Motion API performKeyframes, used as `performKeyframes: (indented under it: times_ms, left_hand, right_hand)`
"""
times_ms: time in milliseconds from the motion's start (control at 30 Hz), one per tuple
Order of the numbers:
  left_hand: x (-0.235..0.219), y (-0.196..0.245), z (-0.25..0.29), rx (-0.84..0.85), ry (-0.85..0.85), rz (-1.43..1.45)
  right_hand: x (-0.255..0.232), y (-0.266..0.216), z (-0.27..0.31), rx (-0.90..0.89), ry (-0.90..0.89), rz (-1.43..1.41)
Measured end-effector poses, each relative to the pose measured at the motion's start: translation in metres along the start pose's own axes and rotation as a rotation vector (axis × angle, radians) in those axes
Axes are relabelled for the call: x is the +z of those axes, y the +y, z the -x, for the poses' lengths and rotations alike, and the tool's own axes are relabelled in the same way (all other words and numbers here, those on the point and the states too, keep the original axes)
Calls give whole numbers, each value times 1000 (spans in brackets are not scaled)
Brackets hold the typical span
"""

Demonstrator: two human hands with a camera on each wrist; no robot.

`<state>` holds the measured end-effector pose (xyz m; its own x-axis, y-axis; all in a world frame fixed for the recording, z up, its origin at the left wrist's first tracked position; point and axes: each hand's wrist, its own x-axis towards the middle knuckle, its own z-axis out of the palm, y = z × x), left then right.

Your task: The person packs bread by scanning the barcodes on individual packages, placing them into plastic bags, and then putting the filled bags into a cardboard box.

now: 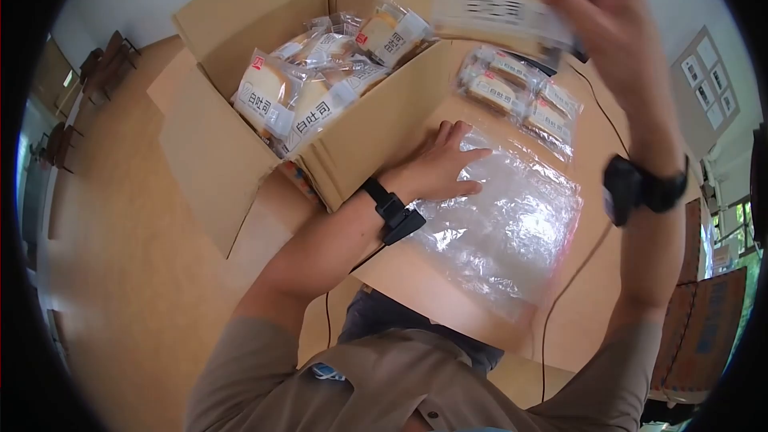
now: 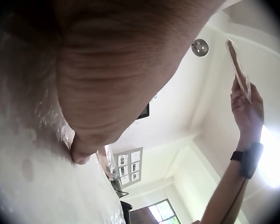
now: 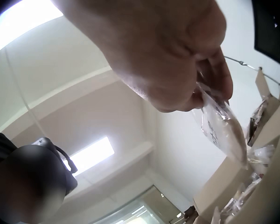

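Note:
Up at the top right of the head view, my right hand point(image 1: 596, 12) pinches a packaged slice of white toast point(image 1: 488, 4) by its wrapper. In the right wrist view the toast packet point(image 3: 221, 130) hangs from the fingers, with the cardboard box behind it. My left hand point(image 1: 448, 166) rests with fingers spread on a flat, clear plastic bag point(image 1: 512, 232), beside the box's near wall. Several toast packets point(image 1: 492, 90) lie grouped on the table past the bag. The open cardboard box point(image 1: 392, 128) holds many more wrapped toast packets point(image 1: 312, 112).
The box's flaps point(image 1: 212, 168) stick out to the left and front. A thin black cable point(image 1: 548, 344) runs over the table's right side. More cardboard boxes point(image 1: 704, 328) stand at the right, and wooden chairs point(image 1: 112, 60) are far left.

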<state>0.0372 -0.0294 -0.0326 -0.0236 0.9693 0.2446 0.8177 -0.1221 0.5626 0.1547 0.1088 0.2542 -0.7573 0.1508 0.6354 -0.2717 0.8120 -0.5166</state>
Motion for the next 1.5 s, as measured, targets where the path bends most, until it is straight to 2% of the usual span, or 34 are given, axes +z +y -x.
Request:
performKeyframes:
  times_ms: [67,100,200,300,400,467,500,533,600,633,700,733,800,833,867,900,933,1000,1067,1133,1233,1300,1333,1400,1500]
  left_hand:
    - [-1,1,0,3,-2,-18]
    - [-1,2,0,-1,-5,-28]
    - [3,-1,1,16,46,-63]
    - [7,-7,0,69,63,-35]
    - [-12,10,2,136,154,-2]
    - [-21,23,7,-63,138,156]
    - [-11,16,6,46,228,93]
    - [-9,14,4,51,225,95]
    - [-12,17,3,20,150,63]
    - [-6,11,3,28,143,66]
    - [3,2,1,30,219,62]
    - [7,-4,1,40,214,68]
    - [-2,1,2,17,69,-60]
    - [-2,-1,0,59,70,-73]
    - [-7,5,2,-11,22,-19]
    - [-7,4,1,-9,23,-38]
    - [-7,4,0,-8,25,-58]
    - [-8,3,0,1,7,-33]
    - [-9,2,1,6,-5,-10]
    - [-10,1,0,5,-42,-14]
    - [-18,12,1,-6,-78,-36]
    - [-25,21,2,-18,-89,-42]
    - [-26,23,3,-36,-103,-51]
    - [-24,22,2,-40,-100,-56]
    - [-22,18,1,-45,-85,-55]
  right_hand:
    - [48,-38,-28,78,-7,157]
    - [67,-33,-36,15,12,191]
    - [125,22,-52,-198,15,384]
    - [170,49,-56,-286,50,332]
    - [198,55,-50,-249,122,388]
    - [212,49,-44,-258,124,439]
    - [214,46,-40,-263,129,482]
    - [212,43,-37,-260,131,487]
    - [202,31,-35,-116,-79,418]
    - [195,28,-32,-108,-74,424]
    - [176,27,-25,-80,-58,158]
    - [161,28,-22,-72,-55,168]
    - [120,34,-7,-21,64,174]
    - [97,41,3,71,82,191]
    - [71,51,14,162,101,208]
    - [47,71,27,219,140,263]
    - [25,100,42,273,180,317]
    - [-18,171,85,553,263,265]
    - [-50,232,140,892,187,508]
    - [-62,243,186,1109,66,439]
    - [-54,243,223,1127,-9,592]
    - [-38,224,225,1288,64,308]
    - [-35,224,228,1289,69,304]
    - [-28,230,232,1142,201,122]
    - [-35,233,227,1087,239,73]
